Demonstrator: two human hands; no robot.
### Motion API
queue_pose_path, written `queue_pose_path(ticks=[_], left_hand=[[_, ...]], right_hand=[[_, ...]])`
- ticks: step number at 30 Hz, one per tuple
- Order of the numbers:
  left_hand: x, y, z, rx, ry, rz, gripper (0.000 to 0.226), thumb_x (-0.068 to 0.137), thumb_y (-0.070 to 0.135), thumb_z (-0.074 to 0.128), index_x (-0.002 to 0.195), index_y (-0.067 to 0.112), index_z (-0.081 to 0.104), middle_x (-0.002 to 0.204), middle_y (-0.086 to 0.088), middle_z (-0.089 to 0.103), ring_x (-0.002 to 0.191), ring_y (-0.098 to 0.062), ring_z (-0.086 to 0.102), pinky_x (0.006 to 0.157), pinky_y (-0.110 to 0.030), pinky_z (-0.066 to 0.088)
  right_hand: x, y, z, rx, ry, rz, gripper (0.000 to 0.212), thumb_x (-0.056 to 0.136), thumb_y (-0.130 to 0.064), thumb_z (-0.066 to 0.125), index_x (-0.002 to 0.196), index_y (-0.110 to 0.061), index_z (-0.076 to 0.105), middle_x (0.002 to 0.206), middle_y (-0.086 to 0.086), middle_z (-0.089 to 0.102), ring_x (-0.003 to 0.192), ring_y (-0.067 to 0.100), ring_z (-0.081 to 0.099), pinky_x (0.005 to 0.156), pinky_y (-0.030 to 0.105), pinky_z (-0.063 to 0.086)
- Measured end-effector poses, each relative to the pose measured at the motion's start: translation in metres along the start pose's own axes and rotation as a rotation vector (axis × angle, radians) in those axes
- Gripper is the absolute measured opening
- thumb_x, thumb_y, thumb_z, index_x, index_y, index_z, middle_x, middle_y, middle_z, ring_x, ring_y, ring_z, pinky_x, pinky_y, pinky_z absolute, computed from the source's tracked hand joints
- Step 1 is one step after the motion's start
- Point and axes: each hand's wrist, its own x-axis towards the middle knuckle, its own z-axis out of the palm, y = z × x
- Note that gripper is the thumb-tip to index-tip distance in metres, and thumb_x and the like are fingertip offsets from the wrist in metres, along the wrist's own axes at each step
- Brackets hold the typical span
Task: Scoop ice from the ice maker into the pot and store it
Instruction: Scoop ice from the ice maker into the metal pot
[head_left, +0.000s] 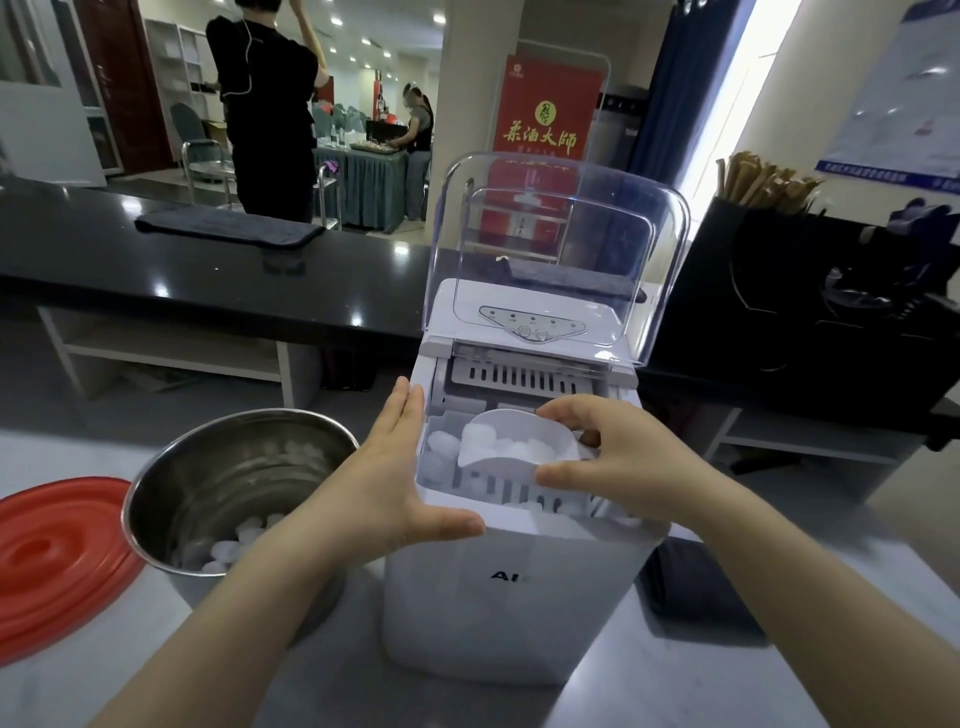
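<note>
At far left on the desk (675, 693), lying flat: red lid (57, 561), off the pot and within reach for the later storage step. Just beside it, standing upright: pot (234, 467), mouth open and close to the ice maker's left side, which keeps the carry short. Holds ice (223, 548) over only part of its bottom, hence judged far from full. Next, left grip (384, 483): released, fingers straight and pressed flat against the left wall of the ice maker (509, 613), thumb across the front top edge, apparently to steady the housing against the scooping push. Above, clear cover (571, 249), raised and tilted back, leaving the bin open. Inside the bin, white scoop (514, 441), loaded with ice pieces, mouth turned left toward the pot. At right, right grip (623, 467): grasping the scoop's rear end, thumb below and fingers over the top. Beyond, on the desk, a dark flat object (691, 587), untouched.
</note>
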Motion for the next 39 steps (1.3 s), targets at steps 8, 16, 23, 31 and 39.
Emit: queue_pose_path(ticks=[8, 16, 23, 31, 39], left_hand=[[-0.004, -0.002, 0.0, -0.024, 0.022, 0.033, 0.134, 0.06, 0.063, 0.072, 0.148, 0.021, -0.019, 0.152, 0.015, -0.029, 0.133, 0.008, -0.016, 0.111, -0.019, 0.006], [-0.027, -0.009, -0.008, -0.08, 0.06, 0.033, 0.107, 0.078, 0.057, 0.062, 0.149, 0.029, -0.013, 0.151, 0.02, -0.027, 0.13, 0.013, -0.009, 0.108, -0.019, 0.011], [-0.049, -0.038, -0.03, -0.097, 0.162, 0.03, 0.098, 0.08, 0.054, 0.061, 0.15, 0.032, -0.003, 0.153, 0.025, -0.011, 0.128, 0.016, -0.002, 0.104, -0.013, 0.01], [-0.073, -0.084, -0.052, -0.11, 0.289, -0.055, 0.086, 0.085, 0.039, 0.064, 0.151, 0.024, 0.011, 0.157, 0.012, 0.01, 0.141, -0.001, 0.011, 0.111, -0.019, 0.012], [-0.091, -0.135, -0.067, 0.021, 0.312, -0.135, 0.082, 0.088, 0.037, 0.06, 0.152, 0.018, 0.011, 0.159, 0.008, 0.007, 0.145, -0.005, 0.005, 0.116, -0.023, 0.012]], right_hand=[[-0.007, -0.004, -0.004, -0.001, 0.045, 0.034, 0.064, 0.068, -0.046, 0.079, 0.126, -0.033, 0.055, 0.117, -0.018, 0.06, 0.107, 0.001, 0.057, 0.098, 0.034, 0.048], [-0.019, -0.026, -0.001, 0.057, 0.113, 0.026, 0.059, 0.063, -0.044, 0.082, 0.118, -0.036, 0.059, 0.107, -0.02, 0.065, 0.098, -0.003, 0.06, 0.094, 0.029, 0.05], [-0.026, -0.06, 0.023, 0.075, 0.151, -0.003, 0.048, 0.061, -0.047, 0.08, 0.104, -0.045, 0.058, 0.102, -0.02, 0.066, 0.077, 0.0, 0.061, 0.075, 0.025, 0.053], [-0.02, -0.115, 0.07, 0.061, 0.156, -0.057, 0.054, 0.065, -0.052, 0.078, 0.114, -0.041, 0.058, 0.103, -0.025, 0.062, 0.071, -0.003, 0.056, 0.063, 0.012, 0.04], [0.005, -0.149, 0.133, 0.06, 0.132, -0.042, 0.063, 0.07, -0.051, 0.077, 0.127, -0.034, 0.054, 0.099, -0.026, 0.054, 0.087, -0.002, 0.055, 0.064, 0.01, 0.041]])
